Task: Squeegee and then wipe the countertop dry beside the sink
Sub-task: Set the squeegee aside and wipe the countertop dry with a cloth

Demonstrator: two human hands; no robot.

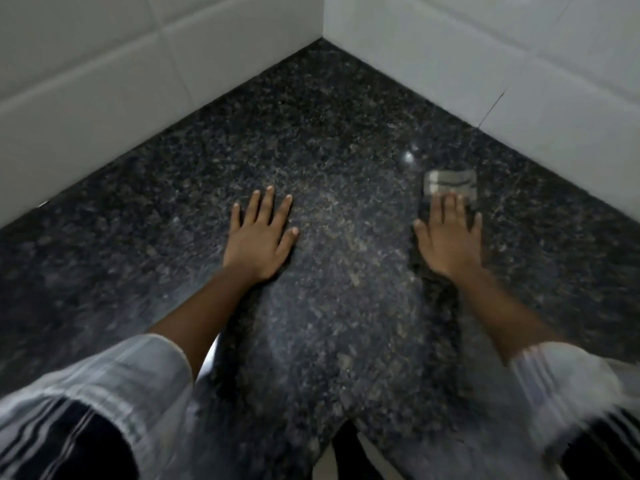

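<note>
The dark speckled granite countertop (346, 168) fills the corner between two tiled walls. My left hand (261, 237) lies flat on it with fingers spread and holds nothing. My right hand (448, 237) also lies flat, fingers straight, and its fingertips touch a small pale grey rectangular thing (450, 181), blurred, perhaps a cloth or a squeegee head. No sink is in view.
White tiled walls (104, 81) rise at the left and at the right (519, 64), meeting in a corner at the top centre. The counter's front edge runs near my sleeves at the bottom, with a dark gap (346, 452) below it.
</note>
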